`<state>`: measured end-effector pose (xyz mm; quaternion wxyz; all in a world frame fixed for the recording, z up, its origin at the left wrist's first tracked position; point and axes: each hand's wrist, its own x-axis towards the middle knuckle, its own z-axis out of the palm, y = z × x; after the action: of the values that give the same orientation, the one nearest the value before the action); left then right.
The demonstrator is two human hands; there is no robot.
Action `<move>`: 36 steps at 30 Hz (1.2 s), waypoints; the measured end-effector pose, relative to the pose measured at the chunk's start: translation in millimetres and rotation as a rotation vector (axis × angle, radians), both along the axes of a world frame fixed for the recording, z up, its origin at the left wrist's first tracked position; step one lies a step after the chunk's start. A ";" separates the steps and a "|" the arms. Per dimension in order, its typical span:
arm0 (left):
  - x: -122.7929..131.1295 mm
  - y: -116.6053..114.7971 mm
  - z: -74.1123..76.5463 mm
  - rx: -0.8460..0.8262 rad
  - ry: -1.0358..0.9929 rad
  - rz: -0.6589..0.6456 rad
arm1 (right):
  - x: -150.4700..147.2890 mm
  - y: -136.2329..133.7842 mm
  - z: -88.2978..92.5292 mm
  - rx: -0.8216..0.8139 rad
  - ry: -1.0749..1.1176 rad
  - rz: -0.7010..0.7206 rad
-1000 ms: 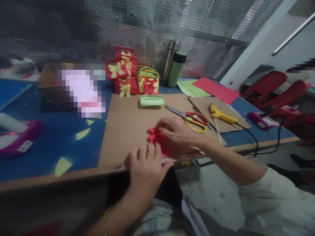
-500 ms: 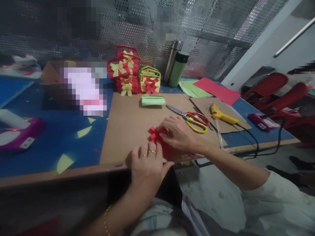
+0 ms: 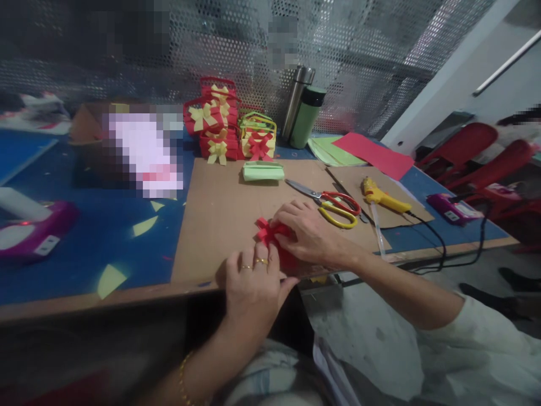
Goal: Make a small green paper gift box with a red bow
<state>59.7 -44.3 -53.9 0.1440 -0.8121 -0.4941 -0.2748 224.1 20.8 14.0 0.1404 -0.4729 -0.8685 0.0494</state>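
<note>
A red paper bow lies over a larger red paper piece near the front of a brown cardboard sheet. My right hand is closed over the bow's right side, fingers bent down onto it. From the front, my left hand holds the bow's lower side, its fingers together and the thumb out by the table edge. My palms and fingers hide much of the red paper. Scissors with one red and one yellow handle lie just beyond my right hand. Further back rests a folded light-green paper piece.
Small red paper baskets and a yellow basket stand at the back beside a green flask. A yellow glue gun lies at right, its cord over the table edge. Yellow paper scraps lie left.
My right hand has shifted very slightly on the red bow, and a little more of the bow shows. My left hand stays in place.
</note>
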 end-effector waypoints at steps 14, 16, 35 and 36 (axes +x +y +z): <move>-1.1 0.1 -0.5 -0.018 0.007 0.000 | 2.3 -0.5 -0.6 0.038 -0.028 0.044; -1.4 0.3 -0.4 -0.022 0.006 -0.002 | 2.8 -0.1 -1.2 0.042 -0.022 0.042; -1.4 -1.1 1.5 -0.014 0.020 0.002 | -0.8 -1.9 1.7 0.053 -0.011 0.052; -1.3 -0.9 1.5 -0.007 0.018 0.002 | -0.8 -2.0 2.1 0.044 -0.010 0.056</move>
<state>58.4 -45.2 -52.5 0.1459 -0.8146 -0.4945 -0.2658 223.3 18.8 16.2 0.1453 -0.4454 -0.8829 0.0317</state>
